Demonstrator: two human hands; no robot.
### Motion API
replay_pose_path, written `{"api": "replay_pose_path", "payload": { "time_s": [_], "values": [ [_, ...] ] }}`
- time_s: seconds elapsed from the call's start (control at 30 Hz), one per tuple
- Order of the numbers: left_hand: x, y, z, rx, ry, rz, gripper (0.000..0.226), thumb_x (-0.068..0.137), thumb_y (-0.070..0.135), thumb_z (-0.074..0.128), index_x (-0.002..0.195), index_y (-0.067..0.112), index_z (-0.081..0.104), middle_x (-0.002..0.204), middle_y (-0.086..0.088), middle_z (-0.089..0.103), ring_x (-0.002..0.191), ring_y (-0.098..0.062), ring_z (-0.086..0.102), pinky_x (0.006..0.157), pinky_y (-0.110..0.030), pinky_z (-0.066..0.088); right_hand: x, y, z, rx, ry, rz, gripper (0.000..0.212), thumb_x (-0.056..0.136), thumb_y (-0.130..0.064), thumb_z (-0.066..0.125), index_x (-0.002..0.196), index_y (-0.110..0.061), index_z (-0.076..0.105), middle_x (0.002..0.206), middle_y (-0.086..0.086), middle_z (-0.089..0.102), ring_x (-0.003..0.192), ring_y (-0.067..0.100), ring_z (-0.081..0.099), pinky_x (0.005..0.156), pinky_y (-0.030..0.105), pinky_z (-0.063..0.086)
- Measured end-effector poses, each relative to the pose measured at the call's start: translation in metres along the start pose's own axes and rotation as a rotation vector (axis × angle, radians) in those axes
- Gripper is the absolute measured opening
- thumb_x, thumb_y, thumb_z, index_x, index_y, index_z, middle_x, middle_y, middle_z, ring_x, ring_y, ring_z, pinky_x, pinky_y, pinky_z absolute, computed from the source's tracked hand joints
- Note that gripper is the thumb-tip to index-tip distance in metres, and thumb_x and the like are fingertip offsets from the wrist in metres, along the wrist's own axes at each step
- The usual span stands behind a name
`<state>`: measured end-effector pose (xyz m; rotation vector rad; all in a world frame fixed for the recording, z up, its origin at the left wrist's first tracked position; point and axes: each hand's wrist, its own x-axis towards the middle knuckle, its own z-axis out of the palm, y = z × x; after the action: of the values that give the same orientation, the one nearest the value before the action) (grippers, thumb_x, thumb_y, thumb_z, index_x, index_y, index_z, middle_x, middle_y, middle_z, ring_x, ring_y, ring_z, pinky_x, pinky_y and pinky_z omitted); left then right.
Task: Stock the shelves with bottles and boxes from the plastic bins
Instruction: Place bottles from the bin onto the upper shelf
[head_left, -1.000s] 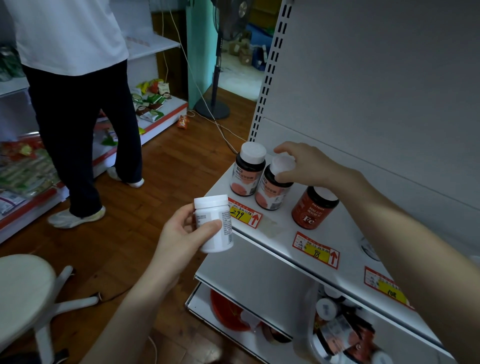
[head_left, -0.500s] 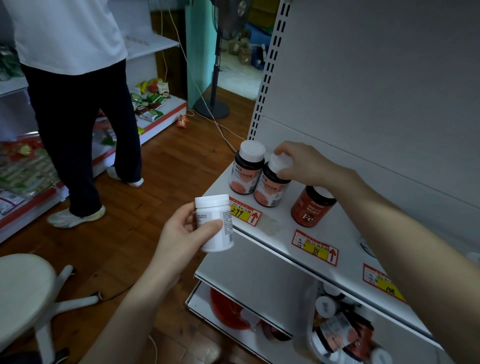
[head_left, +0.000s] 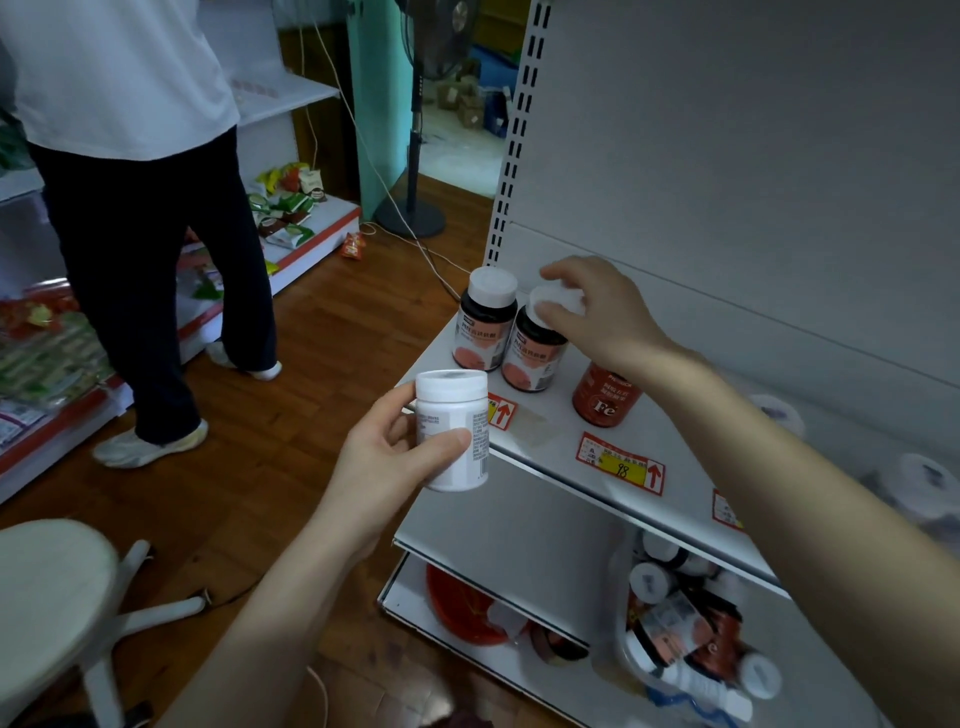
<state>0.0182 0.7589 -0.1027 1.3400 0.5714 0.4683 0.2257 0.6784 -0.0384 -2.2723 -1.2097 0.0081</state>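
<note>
My left hand (head_left: 395, 462) grips a white bottle (head_left: 453, 430) in front of the white shelf's (head_left: 550, 426) left front corner. My right hand (head_left: 597, 312) holds the white cap of a dark bottle with a pink label (head_left: 532, 353), which stands on the shelf. Another bottle of the same kind (head_left: 484, 325) stands just left of it, touching it. A red bottle marked Fe (head_left: 605, 397) stands to the right, partly hidden by my right wrist. On the lower shelf a clear plastic bin (head_left: 691, 639) holds several bottles.
A person in a white shirt and dark trousers (head_left: 156, 234) stands on the wooden floor to the left, by low shelves of snack packets (head_left: 283, 208). A round white stool (head_left: 52, 587) sits at the lower left. A fan stand (head_left: 413, 213) and cables lie behind. Red price tags (head_left: 621, 465) line the shelf's edge.
My right hand has shifted the dark bottle slightly back and left, beside the first one. My left hand with the white bottle has stayed in place.
</note>
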Motion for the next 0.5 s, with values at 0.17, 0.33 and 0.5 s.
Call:
{"api": "replay_pose_path", "payload": {
  "time_s": [0.17, 0.33, 0.5],
  "values": [
    [-0.005, 0.011, 0.018, -0.119, -0.184, -0.055, 0.046, 0.077, 0.008, 0.062, 0.122, 0.012, 0.052, 0.094, 0.000, 0.072, 0.086, -0.011, 0.069, 0.067, -0.023, 0.057, -0.050, -0.028, -0.011, 0.349, -0.042, 0.041, 0.007, 0.090, -0.027, 0.058, 0.089, -0.023, 0.063, 0.086, -0.006, 0.065, 0.077, 0.002, 0.060, 0.069, 0.012, 0.045],
    [-0.015, 0.010, 0.043, -0.217, -0.356, -0.157, 0.044, 0.072, 0.016, 0.059, 0.114, 0.005, 0.054, 0.093, -0.008, 0.070, 0.080, -0.015, 0.069, 0.069, -0.028, 0.057, -0.096, -0.024, -0.017, 0.603, -0.142, 0.214, 0.016, 0.089, -0.034, 0.056, 0.081, -0.024, 0.067, 0.065, -0.017, 0.062, 0.065, -0.003, 0.055, 0.064, 0.019, 0.047],
    [-0.036, 0.000, 0.085, -0.009, -0.338, -0.009, 0.029, 0.079, 0.009, 0.066, 0.105, 0.013, 0.053, 0.075, 0.000, 0.067, 0.060, 0.000, 0.062, 0.052, -0.012, 0.046, -0.136, -0.010, -0.035, 0.628, -0.085, 0.272, 0.008, 0.082, -0.022, 0.067, 0.083, -0.014, 0.069, 0.073, -0.006, 0.065, 0.067, -0.003, 0.057, 0.065, 0.014, 0.045]
  ]
}}
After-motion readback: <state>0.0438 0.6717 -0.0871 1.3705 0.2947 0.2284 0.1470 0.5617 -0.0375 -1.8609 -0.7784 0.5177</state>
